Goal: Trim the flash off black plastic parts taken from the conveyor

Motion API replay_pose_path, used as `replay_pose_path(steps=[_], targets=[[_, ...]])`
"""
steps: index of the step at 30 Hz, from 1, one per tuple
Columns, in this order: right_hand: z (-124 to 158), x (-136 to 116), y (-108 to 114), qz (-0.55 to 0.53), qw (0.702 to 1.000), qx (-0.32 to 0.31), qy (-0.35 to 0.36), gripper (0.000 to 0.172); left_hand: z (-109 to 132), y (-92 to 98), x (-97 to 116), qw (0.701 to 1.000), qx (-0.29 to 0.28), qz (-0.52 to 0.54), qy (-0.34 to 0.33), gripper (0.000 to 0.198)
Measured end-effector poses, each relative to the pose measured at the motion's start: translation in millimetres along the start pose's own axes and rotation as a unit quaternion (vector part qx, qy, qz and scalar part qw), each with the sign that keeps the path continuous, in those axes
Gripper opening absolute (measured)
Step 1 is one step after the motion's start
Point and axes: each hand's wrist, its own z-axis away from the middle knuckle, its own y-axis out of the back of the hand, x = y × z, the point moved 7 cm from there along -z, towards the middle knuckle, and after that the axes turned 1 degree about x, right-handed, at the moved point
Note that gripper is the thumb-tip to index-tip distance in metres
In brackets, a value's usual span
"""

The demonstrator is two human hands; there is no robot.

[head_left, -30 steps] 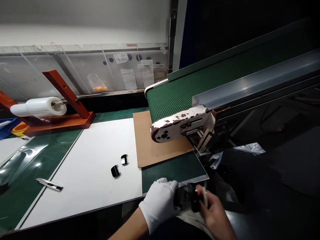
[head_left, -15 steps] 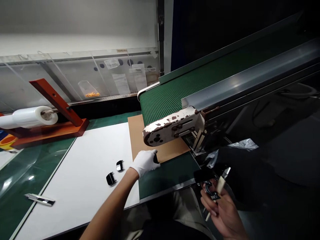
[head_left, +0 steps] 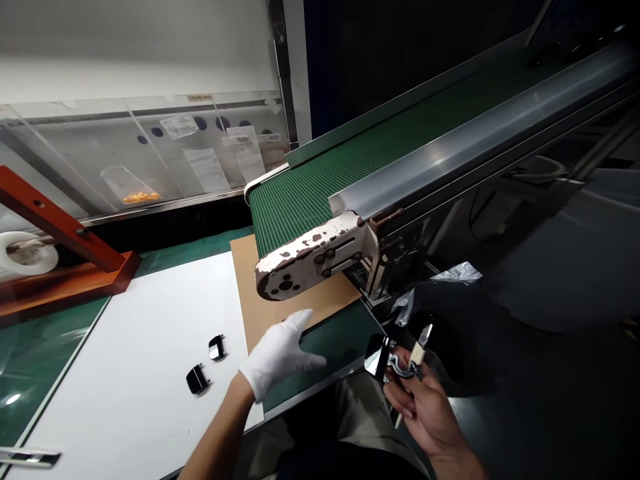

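My left hand (head_left: 283, 357), in a white glove, is over the brown cardboard (head_left: 295, 313) and the green mat (head_left: 333, 340). Its thumb and fingers are spread, with nothing visible between them. Bare, my right hand (head_left: 417, 397) grips a cream-handled craft knife (head_left: 418, 353), blade up. The same hand holds a glossy black plastic part (head_left: 377, 357) with a curved, shiny clip-like end by the fingers. Two small black parts with pins, one upper (head_left: 217, 347) and one lower (head_left: 198, 379), lie on the white sheet (head_left: 150, 360) left of my left hand.
A green conveyor belt (head_left: 310, 207) with a chipped white end housing (head_left: 305, 257) overhangs the cardboard. Another knife (head_left: 30, 457) lies at lower left. A red roll stand (head_left: 65, 233) is behind the sheet. Below the conveyor is a dark bag-like shape (head_left: 465, 340) with silvery film (head_left: 457, 273).
My left hand has opened; the dark thing seen at its fingers no longer shows there. My right hand has turned the black part into clearer view. The whole view has shifted right.
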Motion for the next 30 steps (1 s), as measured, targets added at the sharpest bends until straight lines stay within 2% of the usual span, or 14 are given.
replay_pose_path(steps=[2,4,7,14,22,30], targets=[[0,0,-6,0.013,1.0,-0.012,-0.007,0.036,18,3.7,40,0.992,-0.012,0.085,-0.094,0.107],[1,1,-12,0.025,0.999,-0.025,-0.017,0.037,33,8.1,75,0.964,-0.005,0.188,-0.188,0.111],[3,1,-18,0.042,0.998,-0.04,-0.021,0.04,42,7.7,98,0.933,0.032,0.268,-0.238,0.11],[10,-9,-24,0.093,0.994,-0.058,0.019,0.043,42,-4.6,96,0.908,0.076,0.343,-0.228,0.104],[18,-17,-20,0.168,0.977,-0.098,0.082,0.031,45,-2.7,99,0.891,0.09,0.385,-0.223,0.102],[21,-25,-23,0.194,0.968,-0.124,0.103,0.03,51,5.8,108,0.868,0.111,0.409,-0.26,0.1]])
